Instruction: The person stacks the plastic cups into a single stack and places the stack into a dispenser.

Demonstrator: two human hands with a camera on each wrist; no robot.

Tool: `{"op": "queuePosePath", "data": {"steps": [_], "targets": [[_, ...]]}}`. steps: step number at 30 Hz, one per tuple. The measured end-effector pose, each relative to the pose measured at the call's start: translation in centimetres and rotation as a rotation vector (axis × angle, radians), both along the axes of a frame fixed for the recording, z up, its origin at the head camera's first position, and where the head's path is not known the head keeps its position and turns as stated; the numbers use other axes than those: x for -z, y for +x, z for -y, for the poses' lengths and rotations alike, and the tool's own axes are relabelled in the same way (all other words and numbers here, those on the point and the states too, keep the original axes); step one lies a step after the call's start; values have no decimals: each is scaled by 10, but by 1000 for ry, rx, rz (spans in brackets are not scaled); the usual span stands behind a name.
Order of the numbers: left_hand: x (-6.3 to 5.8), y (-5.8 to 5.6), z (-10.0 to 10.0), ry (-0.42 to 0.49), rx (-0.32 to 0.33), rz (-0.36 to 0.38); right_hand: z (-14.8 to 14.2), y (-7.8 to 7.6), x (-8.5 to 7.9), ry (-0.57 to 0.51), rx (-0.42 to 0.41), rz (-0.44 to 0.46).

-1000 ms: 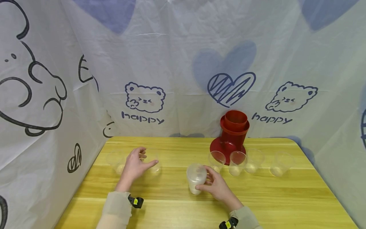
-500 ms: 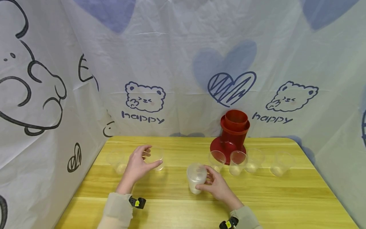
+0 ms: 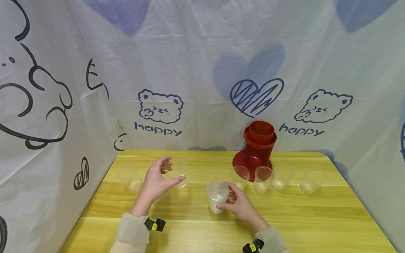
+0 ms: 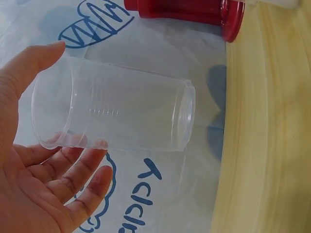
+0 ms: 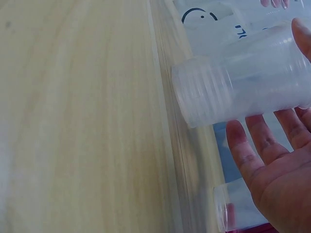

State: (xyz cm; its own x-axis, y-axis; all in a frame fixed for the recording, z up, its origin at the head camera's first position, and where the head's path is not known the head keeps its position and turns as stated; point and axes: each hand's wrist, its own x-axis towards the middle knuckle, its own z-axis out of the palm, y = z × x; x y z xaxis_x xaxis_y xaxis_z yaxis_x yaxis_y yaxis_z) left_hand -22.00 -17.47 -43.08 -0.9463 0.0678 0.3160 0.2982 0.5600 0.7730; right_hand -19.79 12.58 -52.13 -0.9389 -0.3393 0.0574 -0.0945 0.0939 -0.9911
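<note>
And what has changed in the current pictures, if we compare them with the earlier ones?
The left hand has moved to the right, toward the stack of cups, bringing along the clear cup it holds. Nothing was visibly grasped or let go. The right hand stays on the stack; the red container and other clear cups look unmoved.

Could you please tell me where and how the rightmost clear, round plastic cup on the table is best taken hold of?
I'd grip the rightmost clear, round plastic cup around its upper wall, just below the rim, approaching from the right: it stands upright, narrows downward, and the nearest clear plastic cup stands on its left.
</note>
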Motion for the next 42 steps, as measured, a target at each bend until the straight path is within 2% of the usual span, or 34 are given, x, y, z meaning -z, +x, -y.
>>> {"op": "queuePosePath", "data": {"steps": [11,25,31,36,42], "targets": [[-7,5,-10,12,44,-68,-1,1,-1,-2,2,-12],[-19,8,-35,19,132,-161,-2,0,2,1,2,-28],[-24,13,-43,-4,150,-182,-3,-2,4,-2,-4,-43],[-27,15,-50,17,169,-185,-2,-2,4,1,-5,-42],[-27,17,-59,44,168,-228,-2,-2,5,-12,-19,-49]]}}
